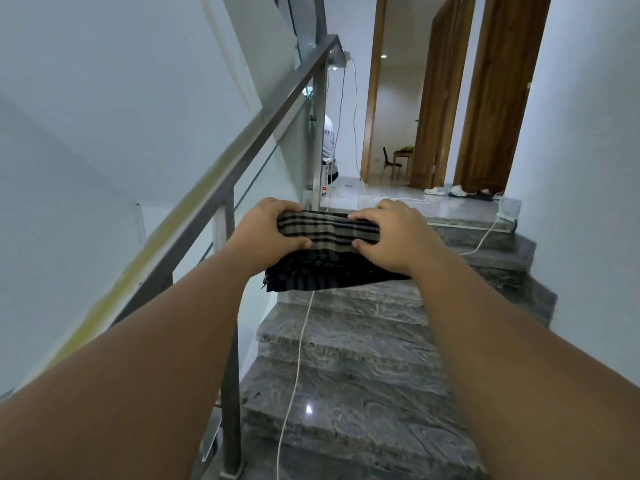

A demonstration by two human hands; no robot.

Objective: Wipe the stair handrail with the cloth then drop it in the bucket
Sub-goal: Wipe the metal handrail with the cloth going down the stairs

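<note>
At the left, the grey square-section metal handrail (242, 147) slopes up toward the landing, untouched; the cloth is just beside it, not on it. The left hand (266, 233) clamps the near left edge of the dark, beige-striped woven cloth (329, 251), thumb on top and fingers (277, 206) curled over the far fold. The cloth hangs in mid-air between both hands, above the grey marble stairs (363, 393), apparently doubled into a pad for wiping. The right hand (391, 233) mirrors the grip, fingers (363, 218) pressed onto the striped fold. Both forearms reach forward, nearly straight, wrists level. A white cable (294, 386) trails down the steps. No bucket is visible.
</note>
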